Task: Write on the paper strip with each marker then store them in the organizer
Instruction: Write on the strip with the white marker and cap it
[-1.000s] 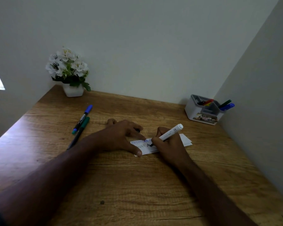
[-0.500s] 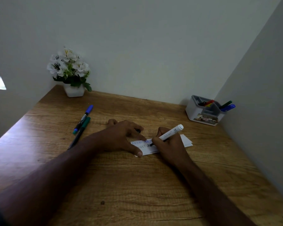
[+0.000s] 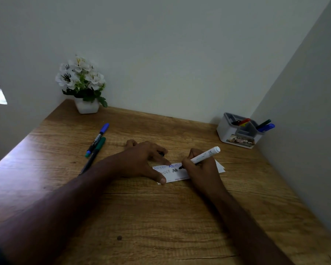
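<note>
Our right hand [image 3: 201, 169] curls around a white marker [image 3: 203, 156], its black tip touching the paper strip [image 3: 175, 174] at mid-table [image 3: 161, 217], while our left hand [image 3: 145, 159] presses spread fingers onto the strip's left end.

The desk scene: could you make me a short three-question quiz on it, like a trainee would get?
1. True or false: the right hand holds the white marker with its tip on the paper strip.
2. What is the left hand doing? A) lifting a marker B) pressing the strip flat C) reaching for the organizer
3. How many markers lie loose on the desk left of the hands?

Key: 1 true; 2 B; 3 two, the blue-capped marker and the green-capped marker.
</note>
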Tool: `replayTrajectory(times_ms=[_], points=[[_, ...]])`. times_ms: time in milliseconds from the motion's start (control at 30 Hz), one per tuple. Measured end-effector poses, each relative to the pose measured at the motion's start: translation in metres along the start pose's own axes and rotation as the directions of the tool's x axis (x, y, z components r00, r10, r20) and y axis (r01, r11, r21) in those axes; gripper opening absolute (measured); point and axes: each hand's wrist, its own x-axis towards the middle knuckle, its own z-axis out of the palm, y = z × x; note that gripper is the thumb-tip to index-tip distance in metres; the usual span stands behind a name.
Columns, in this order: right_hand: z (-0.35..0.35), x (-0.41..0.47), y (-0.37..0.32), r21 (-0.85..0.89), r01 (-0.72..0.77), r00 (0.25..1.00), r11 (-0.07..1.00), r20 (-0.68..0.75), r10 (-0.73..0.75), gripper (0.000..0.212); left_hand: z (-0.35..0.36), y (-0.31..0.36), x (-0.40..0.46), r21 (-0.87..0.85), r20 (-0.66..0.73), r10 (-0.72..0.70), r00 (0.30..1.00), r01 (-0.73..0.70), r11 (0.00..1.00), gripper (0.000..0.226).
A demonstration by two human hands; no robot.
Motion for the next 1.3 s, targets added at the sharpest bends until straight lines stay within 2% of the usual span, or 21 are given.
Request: replayTrajectory(times_ms=[167,367,533,1067,1300], points=[[-0.0030,0.0018,-0.0011,0.000,-0.006,0.998,1.000,0.055,0.006,0.020,0.0006,-0.0003,0.0008,0.005,0.003,0.001,1.000,-0.001,1.000,0.060],[-0.0003,0.0015,0.0003,-0.061,0.005,0.998,0.998,0.069,-0.001,0.021,-0.0004,0.0010,0.0005,0.001,0.014,-0.006,1.000,0.006,1.000,0.060],[-0.0005,0.0011,0.0037,-0.047,0.006,0.997,0.999,0.077,-0.002,0.027,0.0010,-0.0021,0.0022,-0.009,0.018,0.001,1.000,0.000,1.000,0.061],[0.0003,0.0032,0.0059,-0.043,0.009,0.999,0.999,0.034,-0.008,0.024,0.0010,-0.0005,0.0026,0.020,0.010,0.001,1.000,-0.001,1.000,0.059],[0.0007,0.0043,0.0068,-0.058,0.011,1.000,0.998,-0.001,-0.011,0.026,0.0033,-0.0028,0.0039,-0.018,-0.001,0.009,1.000,-0.009,1.000,0.060]])
